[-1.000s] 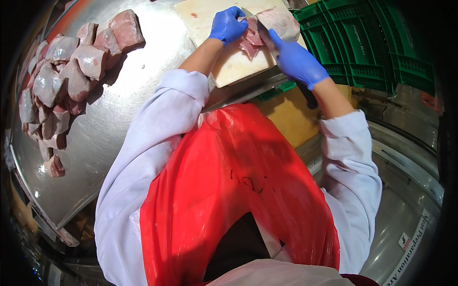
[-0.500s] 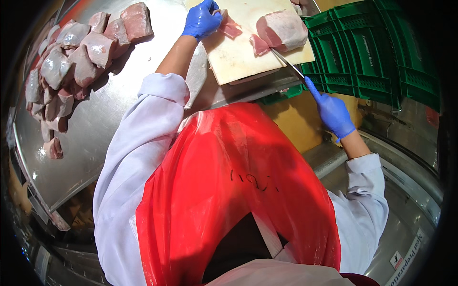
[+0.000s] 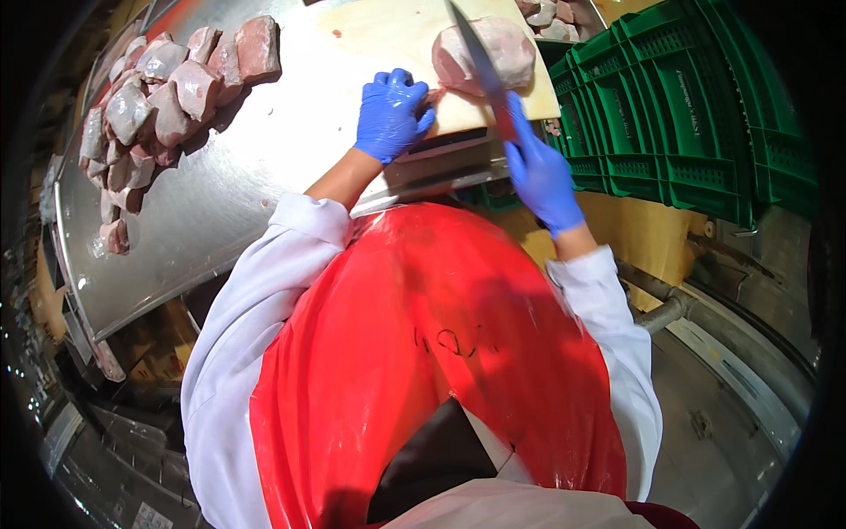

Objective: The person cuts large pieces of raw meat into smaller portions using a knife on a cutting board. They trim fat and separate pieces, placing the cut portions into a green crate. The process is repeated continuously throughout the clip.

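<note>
A large pale-pink piece of meat (image 3: 507, 55) lies on the white cutting board (image 3: 352, 40). My right hand (image 3: 542, 181), blue-gloved, grips a knife (image 3: 480, 57) just off the board's near edge. The knife's blade points away from me and passes in front of the meat; whether it touches cannot be told. My left hand (image 3: 392, 115), also gloved in blue, is curled at the board's near left edge. A small pink meat scrap (image 3: 434, 94) sticks out between its fingers and thumb, mostly covered by the hand.
Several cut meat pieces (image 3: 159, 106) are heaped on the steel table (image 3: 220, 189) at the left. Green plastic crates (image 3: 652, 115) stand close on the right. More meat pieces (image 3: 557, 19) lie beyond the board's far right corner. A red apron (image 3: 423, 291) covers my front.
My left hand has come nearer to me, down to the board's edge. My right hand has moved left and the knife has swung upright, away from the meat's near side.
</note>
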The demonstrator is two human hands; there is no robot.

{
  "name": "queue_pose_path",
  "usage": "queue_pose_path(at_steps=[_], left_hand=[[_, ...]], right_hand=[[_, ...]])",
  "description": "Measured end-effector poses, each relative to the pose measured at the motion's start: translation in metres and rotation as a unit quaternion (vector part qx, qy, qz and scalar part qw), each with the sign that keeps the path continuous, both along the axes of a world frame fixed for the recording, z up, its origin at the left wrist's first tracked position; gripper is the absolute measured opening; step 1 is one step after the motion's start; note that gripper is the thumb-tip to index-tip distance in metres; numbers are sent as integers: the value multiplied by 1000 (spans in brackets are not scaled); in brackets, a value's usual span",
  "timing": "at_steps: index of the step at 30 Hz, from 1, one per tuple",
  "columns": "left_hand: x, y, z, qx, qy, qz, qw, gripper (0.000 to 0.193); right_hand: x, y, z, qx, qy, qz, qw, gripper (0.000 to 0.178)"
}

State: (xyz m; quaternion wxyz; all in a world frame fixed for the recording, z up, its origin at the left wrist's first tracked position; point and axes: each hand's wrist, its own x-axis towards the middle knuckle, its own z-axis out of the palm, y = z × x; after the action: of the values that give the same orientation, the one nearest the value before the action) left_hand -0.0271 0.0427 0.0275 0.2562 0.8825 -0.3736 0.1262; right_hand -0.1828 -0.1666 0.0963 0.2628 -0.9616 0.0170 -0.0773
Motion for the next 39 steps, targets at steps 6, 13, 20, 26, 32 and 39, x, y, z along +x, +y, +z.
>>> queue_pose_path(at_steps=[6, 13, 20, 26, 32, 39], left_hand=[[-13, -11, -2, -7, -18, 67, 998, 22], [5, 11, -11, -13, -26, 256, 966, 20], [-38, 163, -8, -450, 232, 354, 786, 34], [-162, 379, -81, -382, 265, 520, 717, 50], [-162, 406, -107, -37, 97, 679, 726, 72], [-47, 234, -43, -244, 27, 441, 863, 48]], right_hand=[[62, 17, 1, -132, 95, 66, 985, 77], [-9, -51, 16, -188, 184, 192, 945, 79], [-24, -114, 0, -26, 70, 191, 979, 76], [-28, -157, 35, 140, -4, 19, 990, 71], [-18, -219, 15, 103, -140, -105, 979, 55], [-26, -267, -126, -150, 104, -188, 965, 44]])
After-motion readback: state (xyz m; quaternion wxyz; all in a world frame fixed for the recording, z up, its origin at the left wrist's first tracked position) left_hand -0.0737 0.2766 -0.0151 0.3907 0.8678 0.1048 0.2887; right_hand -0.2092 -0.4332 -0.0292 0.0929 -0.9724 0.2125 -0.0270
